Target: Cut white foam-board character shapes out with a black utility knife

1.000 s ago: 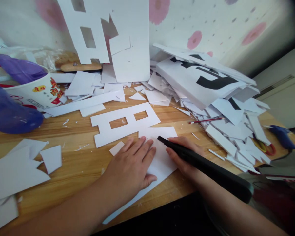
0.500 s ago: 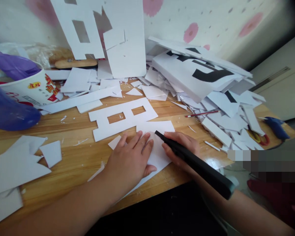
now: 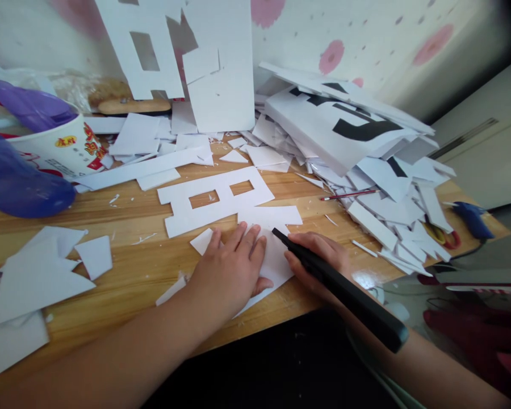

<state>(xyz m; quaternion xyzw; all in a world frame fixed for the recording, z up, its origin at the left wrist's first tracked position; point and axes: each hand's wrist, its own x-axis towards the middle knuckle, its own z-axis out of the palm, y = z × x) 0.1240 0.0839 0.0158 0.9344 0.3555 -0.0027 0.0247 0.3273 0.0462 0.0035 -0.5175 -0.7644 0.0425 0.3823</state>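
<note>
My left hand (image 3: 234,267) lies flat, fingers spread, on a white sheet of board (image 3: 277,258) near the table's front edge. Closed round a long black utility knife (image 3: 349,295) is my right hand (image 3: 323,253). The knife slants, its narrow tip at the sheet beside my left fingertips; the blade itself is too small to make out. Just beyond my fingers, a white board strip (image 3: 279,214) lies close to the sheet. Past my left hand rests a white piece with two rectangular cut-outs (image 3: 225,199). A small white scrap (image 3: 201,241) sits by my left little finger.
White offcuts (image 3: 38,278) lie at left, near a paper tub (image 3: 63,150) and a blue rounded object (image 3: 25,179). Tall cut boards (image 3: 223,102) stand at the back. At right are a scrap heap (image 3: 383,176), a pencil (image 3: 349,195), scissors (image 3: 451,240) and a blue glue gun (image 3: 472,220).
The view has shifted slightly. The knife tip has moved a little toward me and rightward along the sheet, while my left hand keeps pressing in much the same place.
</note>
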